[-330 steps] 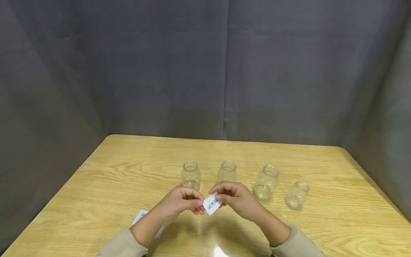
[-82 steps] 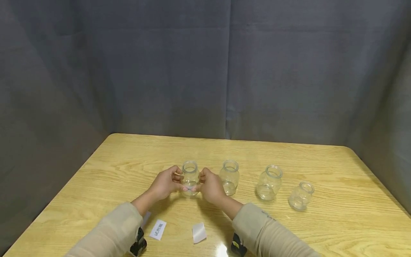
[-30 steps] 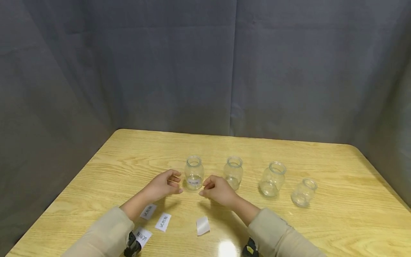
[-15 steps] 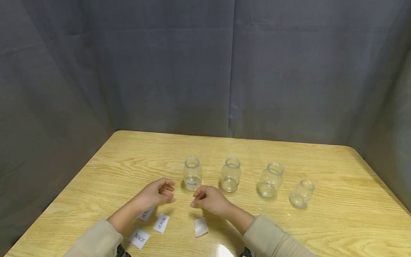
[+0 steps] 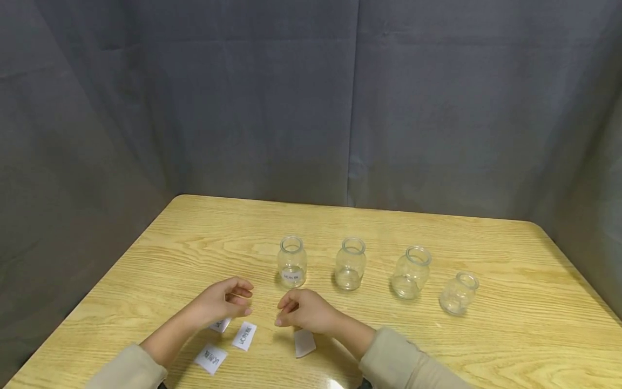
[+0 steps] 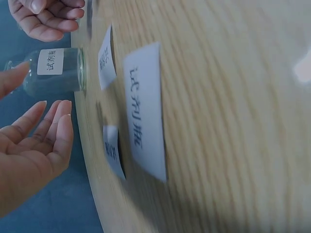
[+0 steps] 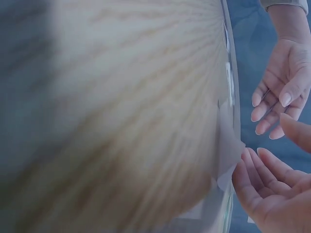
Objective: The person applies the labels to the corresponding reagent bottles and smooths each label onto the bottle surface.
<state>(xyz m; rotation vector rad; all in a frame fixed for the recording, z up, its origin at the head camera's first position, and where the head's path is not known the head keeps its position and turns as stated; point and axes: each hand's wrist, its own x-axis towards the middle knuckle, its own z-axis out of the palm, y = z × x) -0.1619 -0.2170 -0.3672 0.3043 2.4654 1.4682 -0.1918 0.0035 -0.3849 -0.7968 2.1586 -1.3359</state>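
A glass jar [image 5: 292, 254] stands upright at the left end of a row, with a white printed label [image 5: 291, 276] on its front. My left hand [image 5: 218, 303] hovers in front and to the left of it, fingers loosely curved and holding nothing. Printed labels lie near that hand: one [image 5: 244, 336] to its right, another [image 5: 210, 358] nearer me, and a third [image 5: 221, 324] partly hidden beneath it. Also holding nothing, my right hand [image 5: 308, 312] hangs just above a blank white paper piece [image 5: 304, 344]. The left wrist view shows the labelled jar [image 6: 58, 77] beyond both hands.
Right of the labelled jar stand another clear jar [image 5: 350, 265], a tilted-looking jar [image 5: 410, 273] and a smaller one [image 5: 458, 294], none showing a label. Everything sits on a wood-grain table [image 5: 389, 340]. Dark grey cloth [image 5: 262, 108] encloses the back and sides.
Both hands held a label earlier, then pressed it onto the leftmost jar. Since then they have let go and drawn back toward me, the left hand also leftward. The jar stays in place.
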